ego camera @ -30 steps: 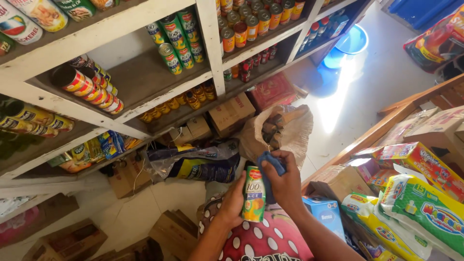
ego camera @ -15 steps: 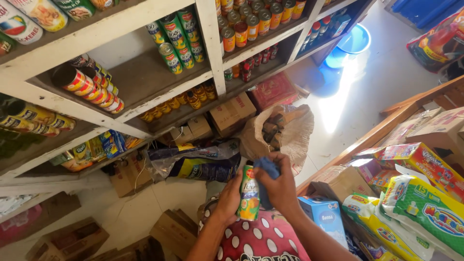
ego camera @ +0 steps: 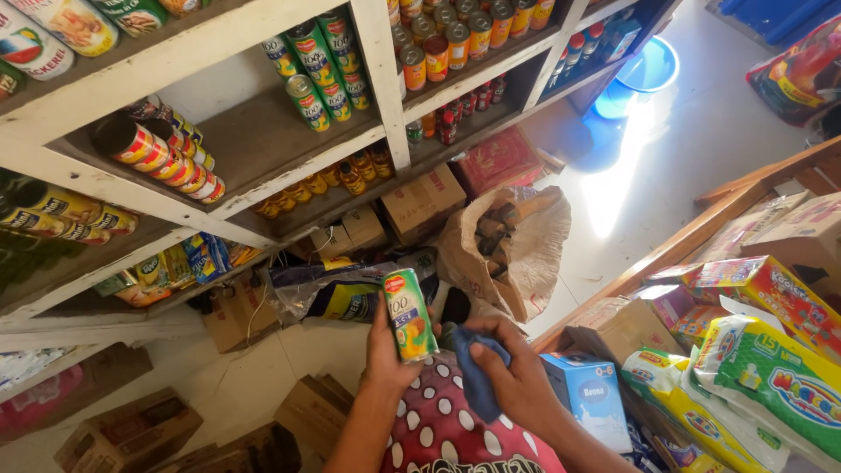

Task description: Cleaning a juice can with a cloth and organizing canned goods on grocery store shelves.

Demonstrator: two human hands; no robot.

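Green-and-yellow can stands upright in our left hand, clenched round its lower half above our lap, while our right hand grasps a blue cloth beside it; we judge wiping goes best with the can steadied firmly.

I'm seeing open air running up from the left hand holding the can toward a bare shelf stretch, while green cans are crowding above, a brown sack is blocking right, and cardboard boxes are cluttering the floor.
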